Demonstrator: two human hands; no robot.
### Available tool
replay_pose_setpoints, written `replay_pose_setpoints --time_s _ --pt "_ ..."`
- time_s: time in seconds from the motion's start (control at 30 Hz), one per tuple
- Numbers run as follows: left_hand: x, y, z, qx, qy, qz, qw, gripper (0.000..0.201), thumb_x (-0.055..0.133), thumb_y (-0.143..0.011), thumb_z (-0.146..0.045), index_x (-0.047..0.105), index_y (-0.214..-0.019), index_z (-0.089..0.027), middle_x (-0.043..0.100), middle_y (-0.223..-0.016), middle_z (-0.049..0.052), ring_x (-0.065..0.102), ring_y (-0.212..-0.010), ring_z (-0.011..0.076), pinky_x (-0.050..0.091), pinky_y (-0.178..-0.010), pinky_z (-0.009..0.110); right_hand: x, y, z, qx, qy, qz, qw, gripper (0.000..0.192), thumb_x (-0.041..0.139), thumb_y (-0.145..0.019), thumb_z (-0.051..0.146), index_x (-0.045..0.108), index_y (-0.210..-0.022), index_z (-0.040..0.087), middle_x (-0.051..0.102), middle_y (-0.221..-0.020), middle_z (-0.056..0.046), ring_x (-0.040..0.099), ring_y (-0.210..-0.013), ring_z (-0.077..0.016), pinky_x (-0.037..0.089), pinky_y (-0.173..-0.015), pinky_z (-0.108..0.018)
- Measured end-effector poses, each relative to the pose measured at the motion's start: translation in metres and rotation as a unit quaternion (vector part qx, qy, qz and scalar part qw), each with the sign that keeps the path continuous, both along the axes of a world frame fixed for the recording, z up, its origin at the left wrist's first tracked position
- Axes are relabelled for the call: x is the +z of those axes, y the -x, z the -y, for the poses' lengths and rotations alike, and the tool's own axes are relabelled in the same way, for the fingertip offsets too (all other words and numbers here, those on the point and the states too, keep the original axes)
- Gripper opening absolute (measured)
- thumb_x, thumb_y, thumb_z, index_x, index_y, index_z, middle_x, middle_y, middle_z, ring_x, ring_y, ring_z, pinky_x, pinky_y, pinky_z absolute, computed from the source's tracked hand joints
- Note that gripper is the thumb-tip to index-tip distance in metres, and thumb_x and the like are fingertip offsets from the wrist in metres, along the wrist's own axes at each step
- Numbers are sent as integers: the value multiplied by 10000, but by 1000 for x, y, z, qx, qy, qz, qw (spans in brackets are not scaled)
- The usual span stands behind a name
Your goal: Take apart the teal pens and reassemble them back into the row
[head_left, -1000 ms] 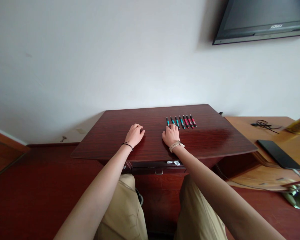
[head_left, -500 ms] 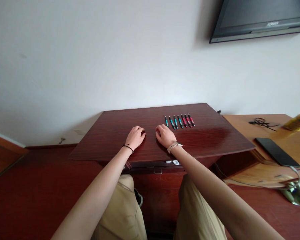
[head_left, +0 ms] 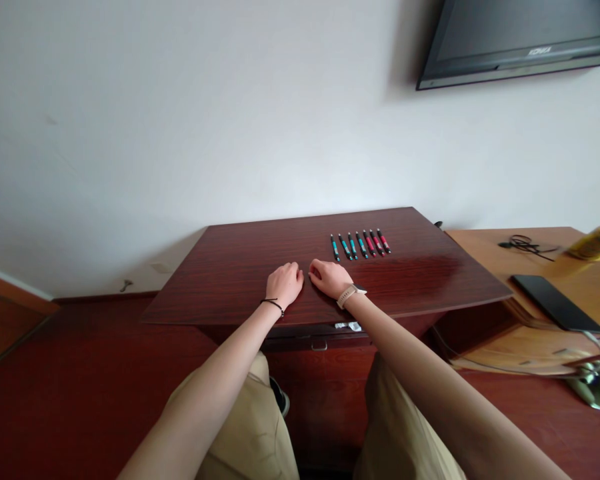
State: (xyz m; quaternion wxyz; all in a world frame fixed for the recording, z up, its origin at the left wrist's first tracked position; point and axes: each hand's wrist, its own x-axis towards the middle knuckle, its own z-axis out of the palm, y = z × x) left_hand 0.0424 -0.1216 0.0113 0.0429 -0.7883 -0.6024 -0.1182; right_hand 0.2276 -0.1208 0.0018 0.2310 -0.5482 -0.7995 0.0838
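While both of your forearms reach forward over your knees, your left hand [head_left: 286,283] rests palm down on the dark red wooden desk [head_left: 240,267], fingers loosely curled and holding nothing; a thin black band [head_left: 273,304] circles that wrist. Your right hand [head_left: 330,277] lies just beside it, also palm down on the desktop, fingers relaxed and slightly bent, gripping nothing; a watch with a pale strap [head_left: 349,294] sits on that wrist. The two hands are close together near the front middle of the desk, their fingertips almost meeting, though you cannot tell from this view whether they touch. The row of pens [head_left: 359,244] lies farther back and to the right of your right hand, clear of both hands: seven pens side by side, roughly parallel, the four on the left with teal barrels and the three on the right with red barrels. Under the front edge of the desk a drawer [head_left: 310,340] stands slightly open, with something white [head_left: 347,326] showing in the gap. To the right stands a lighter wooden table [head_left: 485,250] carrying a dark flat device [head_left: 553,302], a coiled black cable [head_left: 523,244] and a blurred yellow object [head_left: 596,243] at the frame edge. A dark screen [head_left: 520,37] hangs on the white wall [head_left: 180,120] at upper right. Your tan trousers [head_left: 250,427] fill the lower foreground.
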Motion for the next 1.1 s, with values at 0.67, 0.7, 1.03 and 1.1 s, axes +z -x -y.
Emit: replay_pose_setpoints --time_s 0.67,0.7,1.03,1.1 --pt "-2 0 -3 2 4 21 1000 265 461 -1076 -311 699 -1018 -212 768 -1086 120 746 -1020 275 535 -840 362 -23 -22 -18 -403 -85 -213 886 445 462 -840 34 510 -1263 165 545 -1259 -193 610 -1035 -311 456 -890 -420" --pt "-2 0 -3 1 2 21 1000 263 463 -1075 -309 698 -1014 -210 768 -1084 119 748 -1017 277 535 -838 362 -24 -22 -19 -399 -84 -217 887 443 453 -842 27 505 -1260 164 542 -1262 -193 612 -1007 -303 454 -871 -411" --pt "-2 -1 -2 4 8 26 1000 264 468 -1084 -324 704 -1032 -217 773 -1104 114 742 -1047 263 534 -878 352 -24 -24 -20 -393 -77 -218 890 432 458 -827 14 501 -1227 173 545 -1246 -178 620 -914 -274 433 -808 -386" --pt "-2 -1 -2 3 6 25 1000 263 468 -1084 -319 704 -1034 -213 772 -1104 116 742 -1042 266 533 -876 354 -23 -24 -19 -389 -77 -217 892 428 455 -830 13 496 -1223 176 547 -1242 -176 618 -931 -275 432 -815 -385"
